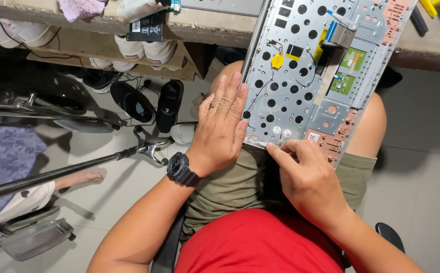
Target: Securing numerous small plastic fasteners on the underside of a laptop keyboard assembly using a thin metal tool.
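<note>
My left forearm comes up from the lower left, bent at the wrist, with a black watch point(182, 169) strapped on it. My left hand point(221, 124) lies open and flat, fingers stretched together and pointing up the frame, a ring on one finger. Its palm and fingertips press against the left edge of the silver laptop panel point(300, 76), steadying it rather than gripping it.

The panel rests tilted across my lap, over my olive shorts point(235, 184), its far end leaning onto the concrete ledge point(215, 25). Its inner side faces me: rows of round holes, a yellow disc point(277, 61) with thin wires, two small green boards point(349, 71) and copper-coloured patches along the right edge.

My right arm enters from the lower right. My right hand point(308, 174) is curled, thumb and forefinger pinched together at the panel's near bottom edge; whatever sits between them is too small to make out.

Off to the left, on the pale tiled floor point(124, 172), stand black shoes point(169, 103), with white sneakers point(149, 50) on a shelf under the ledge. A dark pole point(53, 174) crosses the floor, and another person's bare foot point(86, 177) shows beside it. My red shirt point(260, 242) fills the bottom.
</note>
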